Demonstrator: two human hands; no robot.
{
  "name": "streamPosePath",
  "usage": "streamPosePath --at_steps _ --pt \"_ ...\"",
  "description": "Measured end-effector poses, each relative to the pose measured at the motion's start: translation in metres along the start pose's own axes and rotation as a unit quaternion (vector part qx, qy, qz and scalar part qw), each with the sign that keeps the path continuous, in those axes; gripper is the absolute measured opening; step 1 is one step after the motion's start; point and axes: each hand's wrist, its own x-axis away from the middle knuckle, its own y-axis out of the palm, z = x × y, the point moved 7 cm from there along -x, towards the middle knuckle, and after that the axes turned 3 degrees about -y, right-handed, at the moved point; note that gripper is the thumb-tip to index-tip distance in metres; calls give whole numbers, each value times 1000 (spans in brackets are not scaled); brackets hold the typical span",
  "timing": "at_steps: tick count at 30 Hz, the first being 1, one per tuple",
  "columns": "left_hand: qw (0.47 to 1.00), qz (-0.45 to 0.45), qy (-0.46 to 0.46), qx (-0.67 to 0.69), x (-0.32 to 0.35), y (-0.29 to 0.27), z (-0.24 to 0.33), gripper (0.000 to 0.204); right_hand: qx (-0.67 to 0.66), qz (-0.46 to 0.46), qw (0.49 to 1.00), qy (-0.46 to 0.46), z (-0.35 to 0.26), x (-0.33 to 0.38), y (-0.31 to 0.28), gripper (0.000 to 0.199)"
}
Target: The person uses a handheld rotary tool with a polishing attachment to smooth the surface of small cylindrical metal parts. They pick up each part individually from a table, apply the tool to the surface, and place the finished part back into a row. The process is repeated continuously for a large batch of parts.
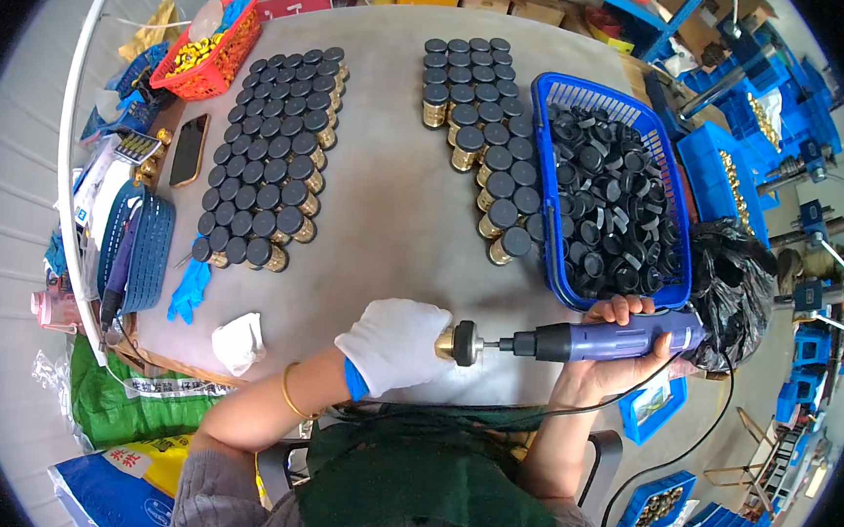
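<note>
My left hand (392, 348), in a white glove with a blue cuff, is closed around a brass fitting (446, 344) at the near edge of the table. Bare, my right hand (598, 379) wraps round a purple rotary tool (627, 340) held level, its shaft pointing left. A silver disc head (476, 345) on that shaft meets the black end at the fitting; whether the black ring belongs to tool or fitting I cannot tell. Beyond my hands, brass pieces with black caps stand upright in a left block (263, 154) and a right block (492, 175).
A blue basket (539, 125) of loose black caps stands at the right, beside a black plastic bag (731, 285). On the left lie a phone (189, 149), a red basket (235, 64), a blue glove (188, 291) and a white cloth (238, 343). A black cord (663, 462) hangs from the tool.
</note>
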Motion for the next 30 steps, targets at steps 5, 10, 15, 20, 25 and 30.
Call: streamPosePath --at_steps 5,10,15,20,25,30 --pt "999 44 -17 -21 -2 4 -6 35 3 5 1000 3 3 4 0 41" --pt "973 203 112 -1 10 -39 2 35 -68 -21 997 -21 -19 -2 9 45" --pt "968 167 21 184 12 -48 -31 30 -41 -17 999 -31 -24 -4 2 44" --pt "904 -157 -2 398 19 4 -33 34 -67 7 997 25 -4 2 -1 42" --pt "996 -53 33 59 12 7 -10 36 -43 -40 998 37 8 7 9 41" --pt "1000 8 1 19 12 -2 -9 32 -4 -32 999 11 9 12 6 42"
